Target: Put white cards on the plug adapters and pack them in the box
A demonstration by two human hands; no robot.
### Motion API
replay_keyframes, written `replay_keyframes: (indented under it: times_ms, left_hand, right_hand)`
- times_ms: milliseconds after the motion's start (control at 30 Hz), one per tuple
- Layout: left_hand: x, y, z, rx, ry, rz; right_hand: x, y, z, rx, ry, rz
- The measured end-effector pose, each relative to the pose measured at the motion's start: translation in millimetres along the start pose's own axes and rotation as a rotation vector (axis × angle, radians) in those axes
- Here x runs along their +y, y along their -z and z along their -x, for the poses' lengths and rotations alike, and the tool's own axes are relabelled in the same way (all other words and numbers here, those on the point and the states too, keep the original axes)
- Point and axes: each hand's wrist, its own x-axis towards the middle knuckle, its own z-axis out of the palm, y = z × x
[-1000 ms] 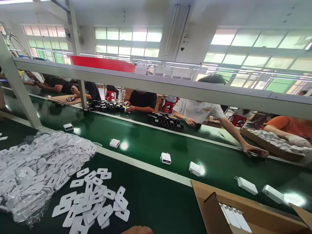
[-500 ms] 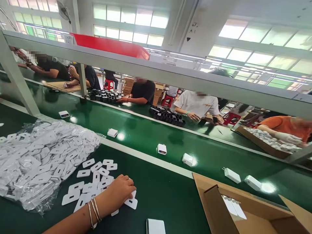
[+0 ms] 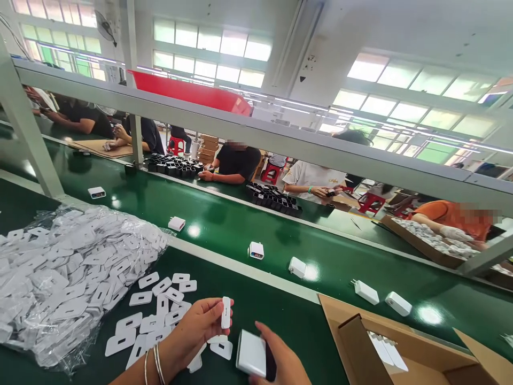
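Between thumb and fingers of my left hand (image 3: 202, 323) stands a small white slotted piece (image 3: 226, 313), turned upright. Loose flat white slotted plates (image 3: 162, 305) lie under and beside that hand on the green table. My right hand (image 3: 282, 358) has its fingers curved around the right side of a white box-shaped thing (image 3: 251, 354) with a darker side edge. The thumb is at its bottom, near the lower frame edge. The two hands are a short way apart.
A clear plastic bag (image 3: 72, 278) heaped with white plates lies left. On the green conveyor (image 3: 224, 224) stand several white plug chargers (image 3: 256, 249). An open cardboard box (image 3: 433, 353) with white items is at right. Co-workers sit beyond, behind a metal frame (image 3: 240, 128).
My left hand has lifted a white piece off the loose plates. My right hand has come into view at the white box-shaped thing, which has shifted up. The chargers appear farther left.
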Motion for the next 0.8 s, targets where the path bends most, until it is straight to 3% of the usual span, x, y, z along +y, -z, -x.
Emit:
replay_keyframes:
  times_ms: [133,233,433,633,800]
  left_hand:
    - [-3.1,5.1,-5.3,0.073,0.023,0.010]
    - [-6.6,7.5,-8.1,0.078,0.033,-0.016]
    - [-14.9,7.4,-11.4,0.040,0.033,-0.012]
    - [-15.5,4.3,-10.5,0.019,0.052,0.000]
    - [-9.0,-0.4,-8.1,0.039,0.054,-0.001]
  right_hand:
    - [-19.2,-1.7,-15.2,0.223,0.170,-0.118]
    - [-14.6,-15.4,-20.6,0.310,0.249,-0.145]
    - [8.3,-41.7,-16.6,0.274,0.348,-0.048]
    - [11.3,-47.5,-14.2,0.375,0.349,-0.090]
    - [10.6,-45.1,-14.2,0.315,0.378,-0.046]
